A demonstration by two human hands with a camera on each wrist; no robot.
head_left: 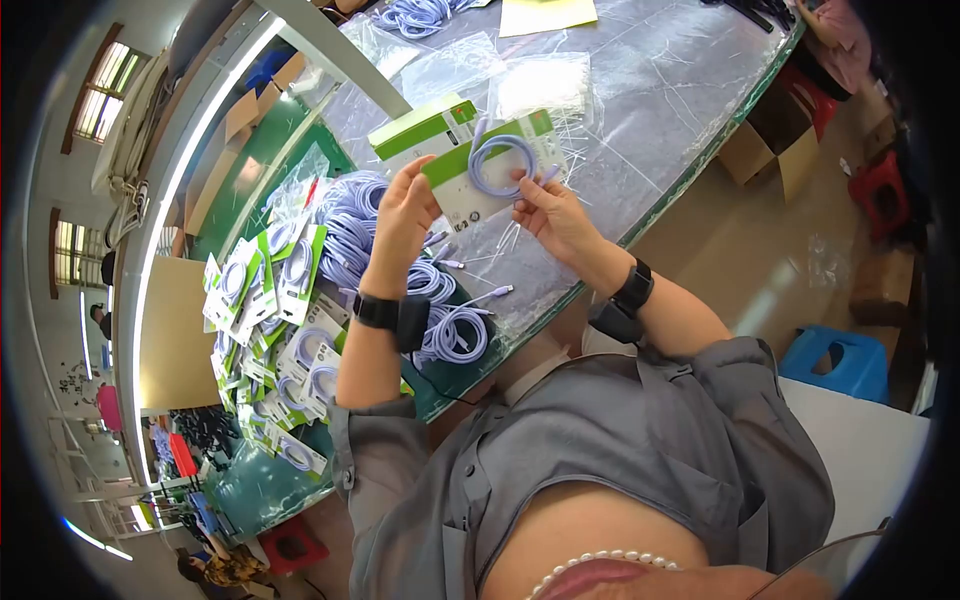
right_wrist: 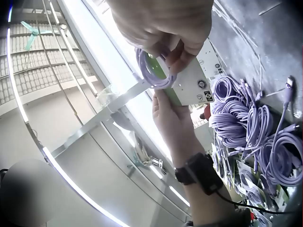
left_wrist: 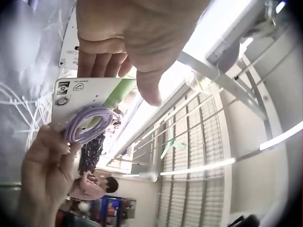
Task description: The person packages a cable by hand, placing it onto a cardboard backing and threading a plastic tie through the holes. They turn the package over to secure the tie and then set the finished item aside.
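Between the two hands is a white and green card [head_left: 460, 196], with a coiled lilac cable [head_left: 503, 165] against its face. The left hand [head_left: 403, 215] grips the card's green edge, thumb on one side and fingers behind, as the left wrist view shows. The right hand [head_left: 556, 222] pinches the coil at its lower right, over the card; in the right wrist view its thumb and fingertips close on the coil [right_wrist: 152, 75]. A green and white box [head_left: 422, 137] stands just behind the card.
Loose coiled lilac cables [head_left: 350, 225] lie left of the hands, beside a heap of carded cables [head_left: 262, 290]. White ties [head_left: 545, 90] and clear bags [head_left: 450, 70] lie behind the card. A metal post [head_left: 345, 60] rises at the back left.
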